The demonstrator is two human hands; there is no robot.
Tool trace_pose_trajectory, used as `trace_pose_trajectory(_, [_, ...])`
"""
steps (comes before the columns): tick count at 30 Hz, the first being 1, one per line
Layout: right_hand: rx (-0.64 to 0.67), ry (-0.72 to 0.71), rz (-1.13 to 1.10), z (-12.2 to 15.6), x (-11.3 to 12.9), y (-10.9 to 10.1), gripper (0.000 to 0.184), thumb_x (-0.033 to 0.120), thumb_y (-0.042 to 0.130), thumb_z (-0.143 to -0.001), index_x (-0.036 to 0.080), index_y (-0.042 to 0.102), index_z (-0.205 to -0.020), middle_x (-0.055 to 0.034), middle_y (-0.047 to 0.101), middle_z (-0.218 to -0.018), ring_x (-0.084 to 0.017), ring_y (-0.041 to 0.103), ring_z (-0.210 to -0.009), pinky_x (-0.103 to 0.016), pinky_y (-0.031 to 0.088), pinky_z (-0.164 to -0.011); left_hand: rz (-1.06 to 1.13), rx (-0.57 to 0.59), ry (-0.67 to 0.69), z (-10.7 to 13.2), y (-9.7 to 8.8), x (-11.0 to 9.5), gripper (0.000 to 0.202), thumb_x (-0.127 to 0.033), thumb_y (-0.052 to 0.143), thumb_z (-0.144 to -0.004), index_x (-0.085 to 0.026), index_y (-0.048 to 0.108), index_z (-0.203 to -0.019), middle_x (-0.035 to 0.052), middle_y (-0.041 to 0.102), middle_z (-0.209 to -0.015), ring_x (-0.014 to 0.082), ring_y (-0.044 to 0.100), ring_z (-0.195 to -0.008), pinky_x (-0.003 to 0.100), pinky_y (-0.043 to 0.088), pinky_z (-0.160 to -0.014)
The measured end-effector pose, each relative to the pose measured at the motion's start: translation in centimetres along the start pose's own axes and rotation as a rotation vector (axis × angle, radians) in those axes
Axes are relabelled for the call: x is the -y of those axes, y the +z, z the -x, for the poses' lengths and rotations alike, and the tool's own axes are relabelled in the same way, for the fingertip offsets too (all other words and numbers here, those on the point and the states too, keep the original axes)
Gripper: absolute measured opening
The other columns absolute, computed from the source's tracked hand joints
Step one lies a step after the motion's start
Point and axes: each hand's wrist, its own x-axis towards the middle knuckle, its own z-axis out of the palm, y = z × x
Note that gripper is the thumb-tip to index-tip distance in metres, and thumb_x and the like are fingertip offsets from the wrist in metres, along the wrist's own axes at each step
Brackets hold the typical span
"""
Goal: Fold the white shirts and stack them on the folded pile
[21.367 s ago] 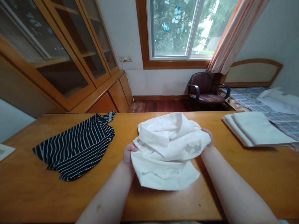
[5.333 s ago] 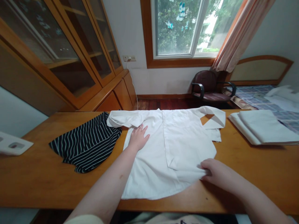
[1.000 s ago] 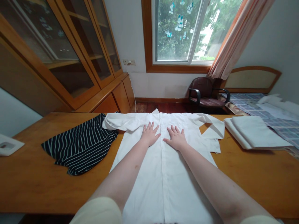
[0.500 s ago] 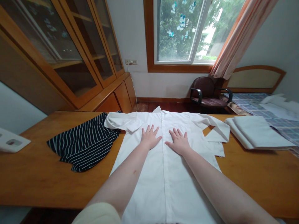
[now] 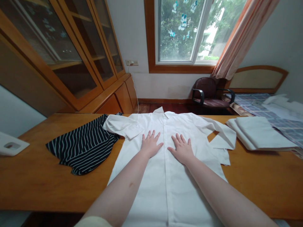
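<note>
A white button-up shirt [image 5: 155, 175] lies front up on the wooden table, its collar at the far edge and its lower part running out of view towards me. My left hand [image 5: 151, 145] rests flat on the chest, left of the button strip, with fingers spread. On the other side of the strip, my right hand [image 5: 181, 148] also presses flat with its fingers apart. Both sleeves are bent; the left one overlaps a black-and-white striped cloth [image 5: 82, 145], and the right one loops out towards a folded white cloth.
The wooden table [image 5: 262, 181] carries a folded white cloth stack [image 5: 262, 132] at right and a white plastic object [image 5: 11, 144] at the left edge. Beyond stand a glass-door cabinet [image 5: 94, 56], a maroon armchair [image 5: 208, 91] and a bed [image 5: 255, 101].
Both hands have slid slightly towards me over the shirt, staying flat. The shirt's sleeves have spread out a little wider.
</note>
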Motion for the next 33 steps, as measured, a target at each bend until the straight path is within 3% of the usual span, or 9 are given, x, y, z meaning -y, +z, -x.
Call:
trace_pose_trajectory(5, [0.050,-0.010,0.044,-0.1,0.5,-1.5,0.074,0.067,0.030,-0.083,0.022,0.029,-0.143,-0.0136,0.021,-0.151,-0.036,0.016,-0.135,-0.062,0.013,-0.100,-0.006,-0.017,0.019,0.2,0.3,0.2,0.066,-0.062,0.030,-0.085,-0.033,0.024,-0.144,0.0061,0.018,-0.153,0.0297,0.011,-0.140,0.058,0.006,-0.108])
trace_pose_trajectory(8, [0.098,-0.030,0.030,-1.0,0.8,-2.9,0.069,0.069,0.033,-0.081,0.023,0.046,-0.130,-0.0166,0.042,-0.137,-0.036,0.036,-0.122,-0.058,0.027,-0.093,-0.004,-0.021,0.025,0.2,0.4,0.3,0.067,-0.063,0.030,-0.085,-0.032,0.025,-0.144,0.0071,0.018,-0.153,0.0301,0.012,-0.140,0.059,0.008,-0.107])
trace_pose_trajectory(11, [0.049,0.002,0.029,-1.7,1.2,-3.1,0.061,0.065,0.032,-0.084,0.020,0.054,-0.118,-0.0167,0.054,-0.119,-0.033,0.048,-0.109,-0.052,0.029,-0.094,-0.005,-0.014,0.019,0.3,0.4,0.2,0.067,-0.063,0.029,-0.085,-0.032,0.025,-0.144,0.0064,0.018,-0.153,0.0299,0.012,-0.140,0.058,0.008,-0.108])
trace_pose_trajectory(15, [-0.080,-0.011,0.025,-1.7,0.7,-1.7,0.064,0.060,0.034,-0.086,0.015,0.044,-0.130,-0.0183,0.041,-0.137,-0.033,0.035,-0.125,-0.050,0.013,-0.104,0.001,-0.018,0.017,0.6,0.5,0.3,0.064,-0.061,0.032,-0.085,-0.033,0.027,-0.143,0.0046,0.021,-0.152,0.0285,0.014,-0.140,0.055,0.009,-0.109])
trace_pose_trajectory(20, [0.046,-0.057,-0.029,-2.2,-1.2,-0.9,0.076,0.063,0.036,-0.084,0.015,0.027,-0.143,-0.0154,0.017,-0.152,-0.031,0.010,-0.139,-0.050,0.004,-0.108,0.060,-0.117,0.003,0.2,-0.4,2.0,0.054,-0.045,0.041,-0.087,-0.023,0.042,-0.136,0.0060,0.039,-0.144,0.0235,0.031,-0.133,0.038,0.025,-0.108])
trace_pose_trajectory(22, [0.067,-0.063,-0.040,-2.5,-1.6,-0.9,0.076,0.063,0.036,-0.084,0.016,0.026,-0.144,-0.0147,0.016,-0.152,-0.031,0.009,-0.139,-0.050,0.003,-0.108,0.045,-0.206,-0.093,0.1,-1.3,3.3,0.048,-0.037,0.043,-0.086,-0.021,0.048,-0.131,0.0068,0.043,-0.141,0.0237,0.032,-0.132,0.036,0.026,-0.108])
trace_pose_trajectory(25, [0.075,-0.064,-0.042,-2.8,-1.6,-0.9,0.076,0.063,0.035,-0.084,0.016,0.026,-0.144,-0.0147,0.015,-0.152,-0.031,0.008,-0.139,-0.050,0.004,-0.108,-0.040,-0.300,-0.335,0.2,-2.5,5.2,0.048,-0.033,0.047,-0.084,-0.018,0.049,-0.129,0.0120,0.038,-0.143,0.0310,0.027,-0.134,0.045,0.027,-0.106])
trace_pose_trajectory(28, [0.062,-0.060,-0.043,-2.8,-1.5,-0.9,0.075,0.063,0.035,-0.084,0.016,0.027,-0.143,-0.0149,0.016,-0.152,-0.031,0.010,-0.139,-0.051,0.004,-0.108,-0.067,-0.272,-0.506,0.6,-3.5,6.4,0.052,-0.033,0.050,-0.082,-0.013,0.047,-0.130,0.0198,0.042,-0.138,0.0349,0.040,-0.123,0.047,0.038,-0.095])
trace_pose_trajectory(33, [0.049,-0.061,-0.069,-2.7,-1.5,-1.1,0.071,0.060,0.036,-0.086,0.016,0.030,-0.142,-0.0151,0.019,-0.151,-0.031,0.012,-0.139,-0.050,0.006,-0.109,-0.059,-0.170,-0.533,0.4,-3.9,7.3,0.032,-0.031,0.049,-0.083,-0.011,0.059,-0.106,0.0174,0.063,-0.101,0.0309,0.057,-0.098,0.040,0.046,-0.079])
